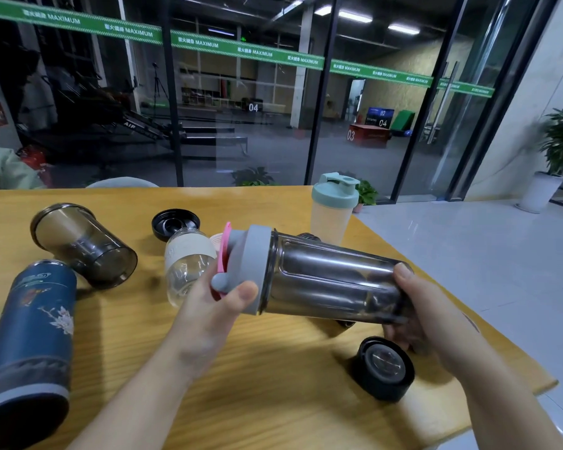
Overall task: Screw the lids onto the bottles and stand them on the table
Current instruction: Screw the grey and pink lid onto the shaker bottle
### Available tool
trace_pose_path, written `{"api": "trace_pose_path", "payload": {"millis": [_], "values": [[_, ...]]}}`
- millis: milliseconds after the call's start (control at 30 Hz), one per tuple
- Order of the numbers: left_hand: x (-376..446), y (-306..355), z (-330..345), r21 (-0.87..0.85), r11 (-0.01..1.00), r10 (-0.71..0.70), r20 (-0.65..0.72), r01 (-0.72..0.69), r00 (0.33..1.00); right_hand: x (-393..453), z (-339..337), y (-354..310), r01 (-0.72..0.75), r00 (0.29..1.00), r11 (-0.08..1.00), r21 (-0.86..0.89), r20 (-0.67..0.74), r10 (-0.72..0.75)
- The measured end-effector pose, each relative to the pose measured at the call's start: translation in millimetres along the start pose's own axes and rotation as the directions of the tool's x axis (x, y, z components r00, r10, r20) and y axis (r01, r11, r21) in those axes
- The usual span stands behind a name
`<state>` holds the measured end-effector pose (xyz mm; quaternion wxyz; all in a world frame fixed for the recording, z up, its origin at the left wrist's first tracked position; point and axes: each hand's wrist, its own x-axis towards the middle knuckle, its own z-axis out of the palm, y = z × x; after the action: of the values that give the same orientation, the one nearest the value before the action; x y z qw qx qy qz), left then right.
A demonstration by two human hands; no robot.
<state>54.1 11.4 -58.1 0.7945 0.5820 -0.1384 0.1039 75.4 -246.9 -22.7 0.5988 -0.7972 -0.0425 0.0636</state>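
Smoky shaker bottle (332, 280) held clear of the tabletop (273, 368), lying almost level, long axis running left to right, mouth end to the left and a touch higher than the base. Left hand (215, 306) wrapped around the grey lid (251, 267), thumb laid over the lid's rim, pink flip tab (225, 248) poking up beside the fingers; grip closed on the lid. Right hand (410, 306) closed around the base end, thumb on top, fingers curled underneath; grip closed on the bottle. Lid seated on the mouth, though impossible to judge from here whether fully tight or partway round. Probably near the end of the screwing step, with standing the bottle up next. For that, base end to swing down and lid end up, a quarter turn about the right hand, already placed at the base and so the nearer hand for setting it down. Free patch of tabletop directly below and toward the near edge. Worth watching: black lid (385, 368) lying just below the right hand, close to any landing spot. One pale shaker with teal lid (333, 209) already upright at the far edge. Not yet done: dark tumbler (82, 245) on its side at left, blue flask (30, 339) lying near the left edge, clear bottle (186, 264) lying behind the left hand, second black lid (175, 222) loose beyond it.
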Motion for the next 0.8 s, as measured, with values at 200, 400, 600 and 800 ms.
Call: {"api": "trace_pose_path", "payload": {"millis": [200,400,600,800], "values": [[-1,3,4,-0.113,0.993,-0.033,-0.021,0.03,0.999,-4,3,1,0.352,0.936,0.935,-0.046,-0.016,-0.353],[-1,3,5,-0.194,0.977,-0.108,-0.076,0.092,0.991,-2,-1,9,0.628,0.769,0.739,-0.243,0.055,-0.636],[-1,1,6,-0.166,0.964,-0.229,-0.121,0.208,0.966,-6,-5,10,0.665,0.715,0.668,-0.334,0.027,-0.698],[-2,4,7,-0.192,0.961,-0.214,-0.071,0.197,0.974,-7,-9,9,0.586,0.781,0.73,-0.352,0.007,-0.624]]}}
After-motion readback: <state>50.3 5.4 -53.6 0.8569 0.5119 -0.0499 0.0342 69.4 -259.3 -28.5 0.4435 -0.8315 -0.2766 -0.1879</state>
